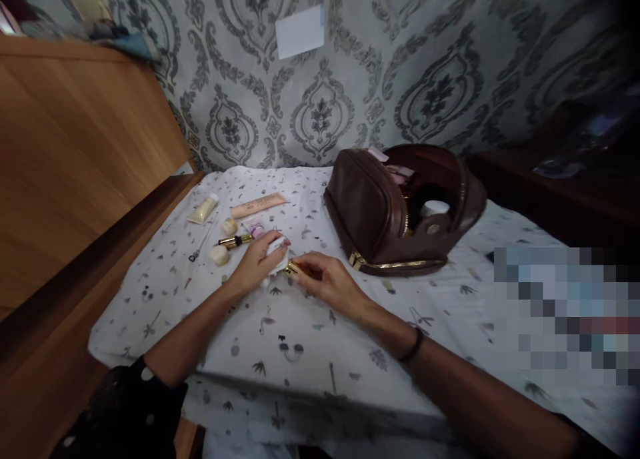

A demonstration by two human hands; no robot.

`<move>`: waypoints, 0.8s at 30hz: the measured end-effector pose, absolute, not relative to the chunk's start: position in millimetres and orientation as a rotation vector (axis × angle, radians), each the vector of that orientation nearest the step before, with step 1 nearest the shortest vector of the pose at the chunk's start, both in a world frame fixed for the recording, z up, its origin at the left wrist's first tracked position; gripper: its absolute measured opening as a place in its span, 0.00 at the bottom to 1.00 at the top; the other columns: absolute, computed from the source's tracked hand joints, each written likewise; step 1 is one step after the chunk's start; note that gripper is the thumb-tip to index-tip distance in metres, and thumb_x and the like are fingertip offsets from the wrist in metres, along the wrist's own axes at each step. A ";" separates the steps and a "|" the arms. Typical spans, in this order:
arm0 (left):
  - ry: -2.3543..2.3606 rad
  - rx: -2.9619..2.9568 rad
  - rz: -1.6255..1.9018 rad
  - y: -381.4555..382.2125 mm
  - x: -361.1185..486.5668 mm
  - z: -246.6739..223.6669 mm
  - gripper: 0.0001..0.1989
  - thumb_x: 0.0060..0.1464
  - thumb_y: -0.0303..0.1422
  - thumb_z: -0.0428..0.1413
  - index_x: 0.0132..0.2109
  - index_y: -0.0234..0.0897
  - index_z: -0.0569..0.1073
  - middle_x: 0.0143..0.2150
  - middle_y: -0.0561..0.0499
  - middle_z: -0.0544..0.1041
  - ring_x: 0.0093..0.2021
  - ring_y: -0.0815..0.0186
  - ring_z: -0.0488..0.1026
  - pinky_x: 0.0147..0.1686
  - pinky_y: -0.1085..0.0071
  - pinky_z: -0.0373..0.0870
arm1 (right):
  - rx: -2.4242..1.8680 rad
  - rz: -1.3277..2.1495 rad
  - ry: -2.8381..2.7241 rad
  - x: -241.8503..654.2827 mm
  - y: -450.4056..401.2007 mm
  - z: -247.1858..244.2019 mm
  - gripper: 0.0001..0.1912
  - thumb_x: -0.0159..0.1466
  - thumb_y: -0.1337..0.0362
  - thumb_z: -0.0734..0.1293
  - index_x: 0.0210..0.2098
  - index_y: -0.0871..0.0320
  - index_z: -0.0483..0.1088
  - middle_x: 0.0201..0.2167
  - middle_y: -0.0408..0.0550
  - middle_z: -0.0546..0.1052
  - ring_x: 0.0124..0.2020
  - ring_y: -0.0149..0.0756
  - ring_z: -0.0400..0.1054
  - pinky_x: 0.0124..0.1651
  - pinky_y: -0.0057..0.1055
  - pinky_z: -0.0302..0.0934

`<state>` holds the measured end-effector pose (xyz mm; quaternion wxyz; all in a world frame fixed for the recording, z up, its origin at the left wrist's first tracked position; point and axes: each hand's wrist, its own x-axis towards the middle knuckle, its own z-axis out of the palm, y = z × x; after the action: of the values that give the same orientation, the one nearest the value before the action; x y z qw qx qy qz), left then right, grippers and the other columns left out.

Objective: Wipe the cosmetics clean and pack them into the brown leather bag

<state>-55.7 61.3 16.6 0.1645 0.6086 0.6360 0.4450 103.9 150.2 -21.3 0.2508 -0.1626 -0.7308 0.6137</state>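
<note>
My left hand (257, 262) is closed on a crumpled white tissue (275, 257) near the middle of the cloth-covered surface. Just to its right, my right hand (325, 279) grips a small gold item (294, 267), whose end points toward the tissue. Left of the hands lie a black and gold tube (235, 241), a round cream-coloured jar (219, 255) and a smaller jar with a yellowish side (229, 227). A white and purple tube (254, 227) rests just behind my left hand. Farther back are a peach tube (258, 205) and a pale yellow tube (203, 209).
An open brown bag (370, 209) with gold zips stands at the right, holding a white-lidded container (435, 208) and other items. A wooden panel (90, 159) borders the left side. Patterned wall (320, 112) rises behind the white printed cloth (310, 352). A blurred patch covers the right edge.
</note>
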 end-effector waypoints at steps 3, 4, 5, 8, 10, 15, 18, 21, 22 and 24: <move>1.770 1.676 1.307 57.7 -55.7 20.2 0.11 0.59 0.39 0.53 0.44 0.38 0.72 0.38 0.52 0.72 0.40 0.63 0.68 0.43 0.70 0.63 | -0.434 2.118 -1.666 103.0 153.6 -19.7 0.22 0.54 0.48 0.74 0.37 0.60 0.75 0.30 0.46 0.75 0.27 0.32 0.69 0.26 0.27 0.57; 1.736 1.658 1.320 56.7 -56.1 20.3 0.12 0.59 0.39 0.54 0.45 0.38 0.72 0.38 0.52 0.72 0.40 0.63 0.68 0.43 0.70 0.63 | -0.417 2.218 -1.546 103.3 154.9 -18.2 0.22 0.53 0.49 0.75 0.36 0.60 0.75 0.30 0.46 0.75 0.27 0.31 0.70 0.25 0.26 0.57; 1.693 1.637 1.341 56.1 -56.8 19.7 0.13 0.59 0.40 0.55 0.47 0.39 0.72 0.39 0.52 0.72 0.41 0.63 0.68 0.43 0.70 0.63 | -0.400 2.280 -1.443 103.8 156.1 -16.5 0.21 0.52 0.50 0.76 0.36 0.60 0.75 0.31 0.46 0.76 0.26 0.30 0.70 0.24 0.25 0.57; 1.524 1.482 1.451 58.6 -60.1 14.0 0.18 0.57 0.41 0.59 0.51 0.41 0.71 0.43 0.51 0.73 0.41 0.65 0.69 0.41 0.71 0.65 | -0.374 2.358 -1.253 105.9 158.2 -11.3 0.20 0.51 0.54 0.77 0.37 0.60 0.75 0.31 0.46 0.77 0.26 0.29 0.71 0.24 0.24 0.58; 1.403 1.253 1.569 63.4 -61.7 9.4 0.20 0.56 0.44 0.59 0.53 0.42 0.69 0.43 0.51 0.73 0.36 0.67 0.69 0.36 0.72 0.66 | -0.367 2.362 -1.186 106.5 157.8 -9.4 0.19 0.52 0.55 0.78 0.38 0.59 0.73 0.31 0.45 0.77 0.27 0.29 0.72 0.24 0.23 0.59; 1.118 0.856 1.749 72.5 -52.4 2.1 0.26 0.53 0.53 0.59 0.53 0.44 0.66 0.46 0.48 0.76 0.42 0.62 0.75 0.35 0.68 0.71 | -0.317 2.390 -1.213 104.3 153.2 -12.3 0.20 0.53 0.54 0.77 0.36 0.58 0.69 0.31 0.44 0.78 0.28 0.30 0.74 0.26 0.23 0.63; 1.037 0.919 1.656 71.3 -42.0 -2.6 0.29 0.48 0.54 0.62 0.51 0.43 0.67 0.49 0.46 0.76 0.47 0.59 0.75 0.35 0.68 0.71 | -0.334 2.389 -1.293 102.6 150.7 -15.4 0.21 0.52 0.52 0.77 0.35 0.58 0.67 0.32 0.44 0.78 0.31 0.33 0.76 0.33 0.28 0.69; 1.105 1.009 1.562 69.3 -37.8 -8.5 0.26 0.49 0.50 0.64 0.49 0.40 0.69 0.49 0.46 0.77 0.43 0.61 0.75 0.30 0.73 0.67 | -0.382 2.313 -1.346 101.4 148.2 -18.2 0.23 0.51 0.51 0.77 0.32 0.57 0.64 0.36 0.44 0.77 0.35 0.36 0.76 0.38 0.35 0.72; 1.138 1.032 1.529 69.0 -37.9 -10.3 0.25 0.50 0.50 0.64 0.49 0.39 0.70 0.48 0.45 0.77 0.41 0.62 0.75 0.28 0.74 0.66 | -0.391 2.270 -1.379 101.2 147.2 -19.4 0.23 0.51 0.51 0.77 0.31 0.57 0.63 0.40 0.45 0.76 0.35 0.36 0.76 0.39 0.37 0.72; 1.183 1.085 1.468 69.1 -38.9 -12.4 0.24 0.51 0.50 0.63 0.47 0.36 0.73 0.44 0.45 0.78 0.38 0.63 0.74 0.30 0.73 0.66 | -0.401 2.165 -1.470 100.6 145.1 -22.3 0.24 0.50 0.52 0.77 0.28 0.57 0.61 0.48 0.48 0.74 0.35 0.35 0.74 0.38 0.38 0.72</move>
<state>-38.9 69.1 -12.4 0.4646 0.4417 0.4816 0.5976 100.6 145.1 -22.3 0.2446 -0.1468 -0.5383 0.7930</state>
